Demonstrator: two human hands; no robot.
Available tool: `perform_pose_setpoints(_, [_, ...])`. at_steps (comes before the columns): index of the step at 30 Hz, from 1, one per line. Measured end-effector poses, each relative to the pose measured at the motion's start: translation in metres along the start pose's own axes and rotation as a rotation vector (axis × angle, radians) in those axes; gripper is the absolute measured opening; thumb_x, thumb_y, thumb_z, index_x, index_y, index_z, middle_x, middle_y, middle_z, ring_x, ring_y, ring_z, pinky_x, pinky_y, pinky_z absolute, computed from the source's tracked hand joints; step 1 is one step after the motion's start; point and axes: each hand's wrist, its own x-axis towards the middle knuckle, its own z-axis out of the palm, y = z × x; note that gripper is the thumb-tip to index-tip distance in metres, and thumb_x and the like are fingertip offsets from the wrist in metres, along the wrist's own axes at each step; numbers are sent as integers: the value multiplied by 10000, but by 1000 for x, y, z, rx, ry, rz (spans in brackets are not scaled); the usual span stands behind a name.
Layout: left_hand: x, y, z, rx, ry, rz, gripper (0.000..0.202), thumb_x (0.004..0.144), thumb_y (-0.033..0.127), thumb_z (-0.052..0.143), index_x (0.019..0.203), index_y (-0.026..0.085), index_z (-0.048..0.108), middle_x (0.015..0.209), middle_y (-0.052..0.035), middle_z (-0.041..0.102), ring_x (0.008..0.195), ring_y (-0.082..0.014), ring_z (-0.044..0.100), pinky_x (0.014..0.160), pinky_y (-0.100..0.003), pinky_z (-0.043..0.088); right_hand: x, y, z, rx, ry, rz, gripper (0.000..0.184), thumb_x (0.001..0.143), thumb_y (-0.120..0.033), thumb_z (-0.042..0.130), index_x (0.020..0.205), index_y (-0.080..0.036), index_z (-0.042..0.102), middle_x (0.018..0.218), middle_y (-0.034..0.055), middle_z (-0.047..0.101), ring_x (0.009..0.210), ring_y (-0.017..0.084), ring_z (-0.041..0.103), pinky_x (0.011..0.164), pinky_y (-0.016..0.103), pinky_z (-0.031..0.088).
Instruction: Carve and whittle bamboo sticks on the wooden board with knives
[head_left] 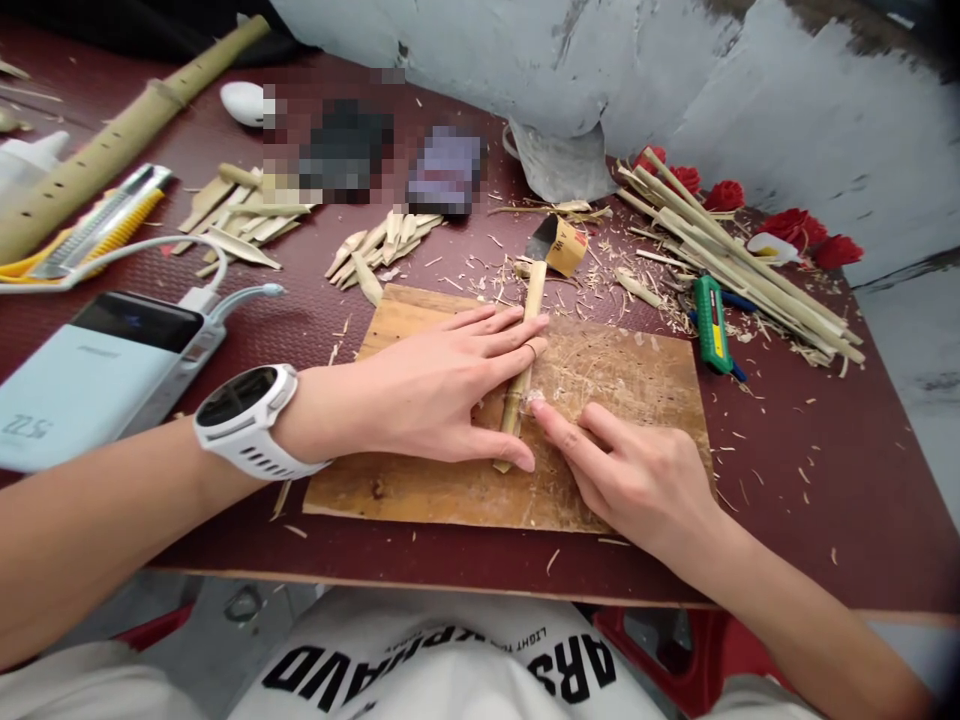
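A thin bamboo stick (534, 290) lies on a wooden board (630, 380) on the dark red table. My left hand (435, 385), with a white watch on its wrist, lies flat over the stick with fingers stretched out, pressing it to the board. My right hand (630, 470) has its index fingertip pressed against the stick's side near the middle, the other fingers curled. Whether something small sits under that fingertip I cannot make out.
A green utility knife (711, 325) and a bundle of bamboo strips (735, 255) with red flowers lie at the right. A tape roll (564, 243), bamboo shavings (379, 250), a power bank (90, 375), a yellow cutter (97, 225) and a bamboo flute (127, 130) lie behind and left.
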Motion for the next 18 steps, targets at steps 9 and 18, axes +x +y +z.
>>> perform_pose_setpoints(9, [1, 0, -3, -20, -19, -6, 1103, 882, 879, 509, 1602, 50, 402, 1716, -212, 254, 1613, -383, 238, 1348, -509, 190, 1, 1, 1, 53, 31, 13, 411, 1030, -156, 590, 1433, -212, 650, 783, -21, 582, 592, 102, 477, 550, 290, 284])
perform_pose_setpoints(18, [0, 1, -3, -35, -16, -6, 1087, 891, 866, 516, 1591, 40, 417, 1716, -208, 256, 1612, -380, 243, 1348, -501, 184, 2, 1, 2, 46, 26, -10, 400, 1031, -156, 594, 1423, -215, 648, 791, -22, 590, 604, 103, 492, 557, 288, 292])
